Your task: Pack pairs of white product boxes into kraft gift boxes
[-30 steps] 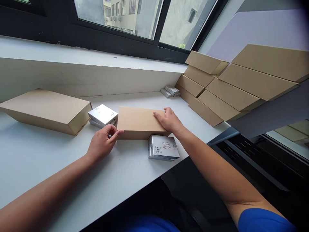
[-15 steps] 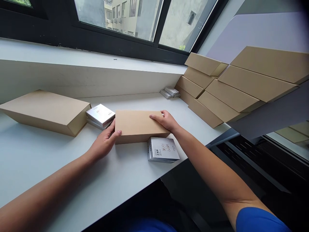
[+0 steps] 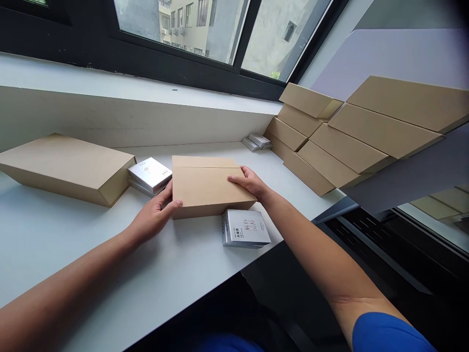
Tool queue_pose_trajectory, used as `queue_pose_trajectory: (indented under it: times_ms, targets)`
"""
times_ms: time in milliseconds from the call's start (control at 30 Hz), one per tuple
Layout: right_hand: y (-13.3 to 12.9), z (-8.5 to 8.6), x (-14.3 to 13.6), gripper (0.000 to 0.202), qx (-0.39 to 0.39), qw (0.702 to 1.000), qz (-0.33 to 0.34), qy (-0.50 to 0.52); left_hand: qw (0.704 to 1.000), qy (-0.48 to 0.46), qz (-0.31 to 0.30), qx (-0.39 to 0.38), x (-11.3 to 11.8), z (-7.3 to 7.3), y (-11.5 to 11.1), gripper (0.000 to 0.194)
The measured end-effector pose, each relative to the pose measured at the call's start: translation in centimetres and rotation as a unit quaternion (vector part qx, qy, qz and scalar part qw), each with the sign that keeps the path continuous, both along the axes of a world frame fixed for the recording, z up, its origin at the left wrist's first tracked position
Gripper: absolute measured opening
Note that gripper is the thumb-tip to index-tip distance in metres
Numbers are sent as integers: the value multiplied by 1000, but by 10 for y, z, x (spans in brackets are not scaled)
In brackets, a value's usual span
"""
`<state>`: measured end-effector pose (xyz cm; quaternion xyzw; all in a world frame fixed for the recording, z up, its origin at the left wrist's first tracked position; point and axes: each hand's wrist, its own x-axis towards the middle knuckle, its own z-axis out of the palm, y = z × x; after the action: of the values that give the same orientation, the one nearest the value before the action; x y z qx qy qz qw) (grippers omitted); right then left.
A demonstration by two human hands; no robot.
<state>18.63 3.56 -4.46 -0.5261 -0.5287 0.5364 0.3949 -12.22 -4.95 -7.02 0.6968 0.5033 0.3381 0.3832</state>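
Box (image 3: 207,188) sits mid-table, between my hands; a line runs across its top near the far edge. Can't tell if it lies flat or is slightly raised. My left hand (image 3: 156,212) is half open on the left end, thumb over the top edge, fingers along the side. My right hand (image 3: 252,183) is half open too, thumb flat on top, fingers round the right end, tips hidden. Both have hold of the box.

To handle it well: even, light pressure from both ends, thumbs resting rather than pressing so the card doesn't dent, box level, clear of the packs.

Near packs (image 3: 246,227), silver, sit just in front of the box's right half. Left packs (image 3: 150,173), also silver, are stacked just beside my left fingers. Big box (image 3: 66,166) is left of those. Far packs (image 3: 257,142) lie by the stack (image 3: 351,127) of brown boxes on the right, all on the white table (image 3: 183,274).

Writing: near packs carry dark Chinese characters, first looks like 大; larger reddish ones too blurred. Left packs' print too small. No print visible on the brown boxes.
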Motion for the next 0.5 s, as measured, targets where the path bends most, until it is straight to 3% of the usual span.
queue_pose_trajectory:
  times_ms: [133, 267, 400, 500]
  targets:
    - [13, 13, 10, 70, 118, 991, 34, 60, 995, 70, -43, 60, 0, -8, -2, 90]
    - [27, 51, 33, 63, 264, 960, 65, 66, 977, 163, -51, 125, 1, -22, -4, 108]
    - [35, 86, 70, 48, 264, 962, 64, 3, 966, 215, -19, 140, 2, -27, -6, 99]
    - [45, 90, 100, 36, 269, 961, -7, -63, 954, 250, -23, 166, 3, -27, -8, 81]
